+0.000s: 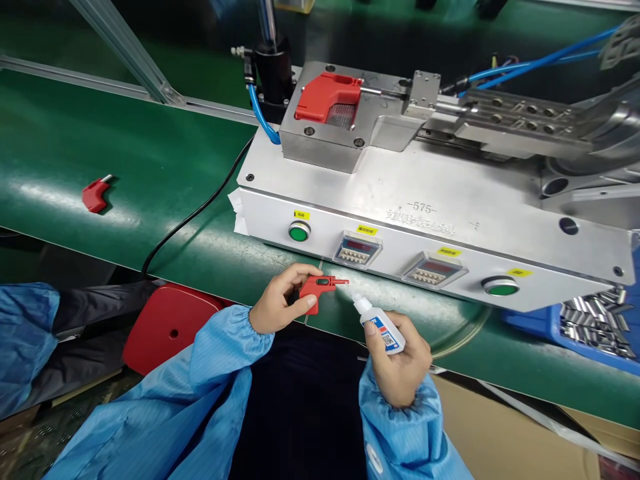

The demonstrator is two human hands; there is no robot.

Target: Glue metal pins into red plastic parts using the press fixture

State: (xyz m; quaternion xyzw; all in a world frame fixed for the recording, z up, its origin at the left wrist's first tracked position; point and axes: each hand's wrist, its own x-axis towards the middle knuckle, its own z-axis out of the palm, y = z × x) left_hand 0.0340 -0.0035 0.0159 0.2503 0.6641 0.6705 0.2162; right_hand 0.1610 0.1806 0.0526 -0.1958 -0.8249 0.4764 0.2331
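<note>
Red piece (311, 298), axis sideways, prong (341, 282) pointing right

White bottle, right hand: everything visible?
Small bottle, plastic by its look, with a tapered nozzle and a blue, red and white label bearing a square code. The right hand grips it, tilted, nozzle toward the image's upper left, near the red part in the left hand; contact is unclear.

head camera | looked forward and down from head height | faced a boxy silver metal machine (430, 183) on a glossy green worktop (165, 167) | sat near, above blue cloth sleeves (223, 343)
</note>
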